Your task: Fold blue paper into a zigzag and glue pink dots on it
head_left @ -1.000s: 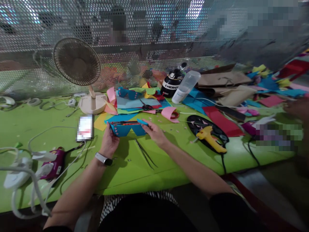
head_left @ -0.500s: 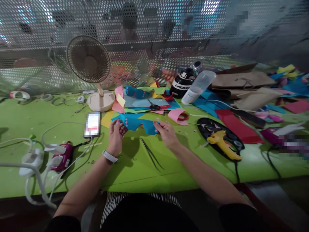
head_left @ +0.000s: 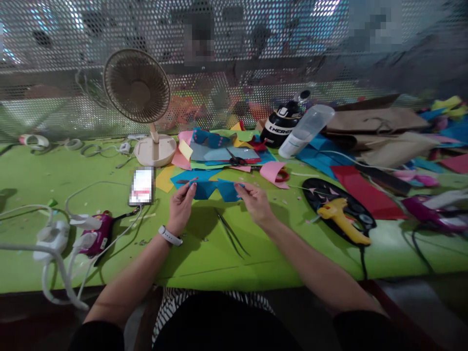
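Note:
A blue paper cutout (head_left: pixel 205 190) shaped like glasses is held up above the green table. My left hand (head_left: pixel 182 202) pinches its left end between thumb and fingers, and my right hand (head_left: pixel 253 199) grips the right end. Below it, black tweezers (head_left: pixel 231 232) lie on the table. Another blue pair of paper glasses with pink dots (head_left: pixel 211 139) rests on a stack of coloured sheets behind, near black scissors (head_left: pixel 236 159). A loose blue sheet (head_left: pixel 195 174) lies just beyond my hands.
A fan (head_left: pixel 155 148) and a phone (head_left: pixel 142 186) stand and lie left. A yellow glue gun (head_left: pixel 343 220) rests on a black tray (head_left: pixel 310 190) at right. Bottles (head_left: pixel 306 130), brown paper (head_left: pixel 380 122) and power plugs with cables (head_left: pixel 95 235) surround the work area.
The cutout has turned, so its pink dots no longer show. My left hand's thumb has moved over its left end. The whole view has shifted slightly.

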Motion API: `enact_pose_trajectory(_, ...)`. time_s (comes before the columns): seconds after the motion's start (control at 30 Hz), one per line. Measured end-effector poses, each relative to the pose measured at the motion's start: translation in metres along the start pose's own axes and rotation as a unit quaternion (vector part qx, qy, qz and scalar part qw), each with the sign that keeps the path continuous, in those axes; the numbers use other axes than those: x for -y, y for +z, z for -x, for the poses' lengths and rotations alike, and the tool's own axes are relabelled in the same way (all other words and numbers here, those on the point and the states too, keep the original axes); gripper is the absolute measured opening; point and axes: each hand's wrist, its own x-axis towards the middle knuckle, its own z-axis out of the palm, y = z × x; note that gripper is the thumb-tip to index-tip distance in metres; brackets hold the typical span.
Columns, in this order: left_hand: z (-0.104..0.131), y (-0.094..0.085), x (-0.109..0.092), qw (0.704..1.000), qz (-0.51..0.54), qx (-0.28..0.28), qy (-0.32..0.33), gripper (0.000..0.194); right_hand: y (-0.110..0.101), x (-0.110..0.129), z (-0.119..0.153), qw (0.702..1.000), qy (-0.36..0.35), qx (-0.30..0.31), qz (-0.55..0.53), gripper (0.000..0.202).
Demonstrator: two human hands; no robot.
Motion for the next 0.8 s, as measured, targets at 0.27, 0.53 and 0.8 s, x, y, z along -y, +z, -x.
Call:
enact_pose_trajectory(0.27, 0.004, 0.002, -0.004, 1.000, 0.009, -0.010, -0.014, 0.010, 0.001, 0.007, 0.002, 1.000, 0.002, -0.001, -0.005, 0.018)
enact_pose_trajectory(0.53, 0.002, 0.002, 0.004, 0.999, -0.007, -0.019, 0.039, 0.012, -0.001, -0.003, -0.001, 0.999, 0.034, 0.003, -0.029, 0.036)
enact_pose_trajectory(0.8, 0.004, -0.001, 0.007, 0.997, -0.063, 0.028, 0.039, 0.020, 0.000, -0.008, 0.001, 0.999, 0.009, -0.039, -0.011, 0.027)
